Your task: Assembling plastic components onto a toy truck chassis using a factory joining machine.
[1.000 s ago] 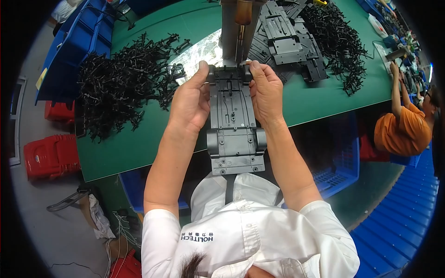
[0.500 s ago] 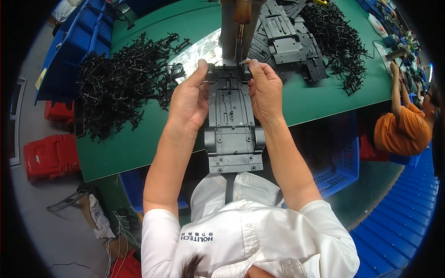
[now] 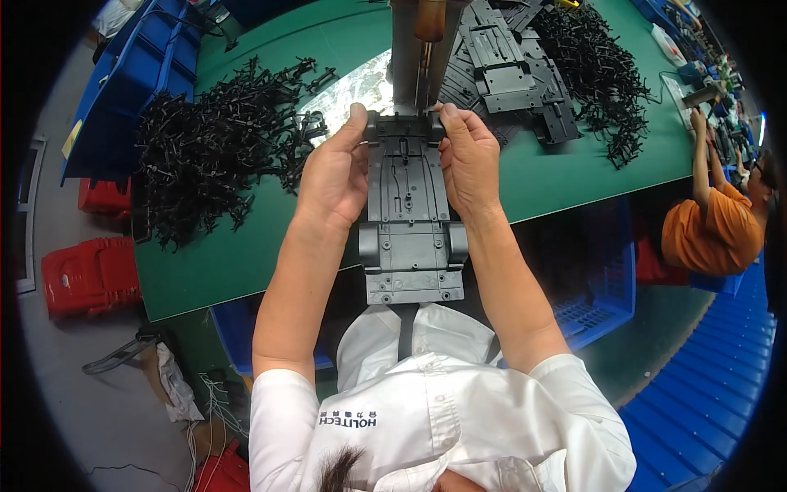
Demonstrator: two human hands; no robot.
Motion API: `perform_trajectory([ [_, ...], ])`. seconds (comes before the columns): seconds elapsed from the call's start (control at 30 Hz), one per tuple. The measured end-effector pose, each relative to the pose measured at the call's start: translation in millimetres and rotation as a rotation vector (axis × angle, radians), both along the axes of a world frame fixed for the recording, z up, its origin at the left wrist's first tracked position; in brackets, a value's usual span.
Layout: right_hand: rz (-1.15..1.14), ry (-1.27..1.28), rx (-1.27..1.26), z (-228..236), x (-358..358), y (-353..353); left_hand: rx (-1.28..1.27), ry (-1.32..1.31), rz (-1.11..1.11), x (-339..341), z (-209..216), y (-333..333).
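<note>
A long dark-grey plastic chassis plate [image 3: 407, 189], with raised side humps, ribs and screw holes, lies lengthwise between my hands. My left hand [image 3: 334, 174] grips its far left corner, thumb on top and the fingers partly hidden beneath. On the far right corner my right hand [image 3: 471, 164] is closed in the same way, thumb and curled index finger at the edge. The far end of the plate sits under a vertical metal machine column [image 3: 406, 53] with a slim rod [image 3: 425, 74]. Its near end hangs past the table edge, above my lap.
Heaps of small black plastic parts lie left [image 3: 205, 148] and far right [image 3: 598, 74] on the green table [image 3: 246, 279]. More chassis plates [image 3: 508, 78] are piled right of the column. Blue crates [image 3: 611, 287] stand below; red stools [image 3: 90, 275] are left. A co-worker in orange [image 3: 713, 230] sits right.
The near end of the chassis plate has shifted very slightly left and away from me. Both hands keep their grip in nearly the same place.
</note>
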State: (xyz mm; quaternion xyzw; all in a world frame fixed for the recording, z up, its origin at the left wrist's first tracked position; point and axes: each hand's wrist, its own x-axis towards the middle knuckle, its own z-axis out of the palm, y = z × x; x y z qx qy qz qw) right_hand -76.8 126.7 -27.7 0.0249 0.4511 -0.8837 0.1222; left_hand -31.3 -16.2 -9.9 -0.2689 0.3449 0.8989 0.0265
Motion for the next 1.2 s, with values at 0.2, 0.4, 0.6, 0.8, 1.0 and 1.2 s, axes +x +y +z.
perform_trajectory([
  [0.2, -0.007, 0.000, -0.004, -2, -1, -1, -0.016, 0.002, -0.002, -1, -4, -2],
  [0.4, -0.004, -0.009, 0.018, -1, -1, 0, -0.018, -0.006, -0.006, 0, 1, 0],
  [0.6, -0.004, 0.005, -0.017, -3, -3, -2, -0.006, -0.009, -0.008, -1, -2, -2],
  [0.8, 0.015, 0.018, -0.036, -11, -5, 0, -0.071, 0.039, -0.004, 2, 3, 3],
  [1.0, 0.020, 0.077, -0.005, -18, -2, 1, -0.153, 0.077, -0.016, 9, 5, 5],
  [1.2, 0.051, 0.071, 0.006, -15, 10, 9, -0.205, 0.083, -0.073, 21, -2, 5],
])
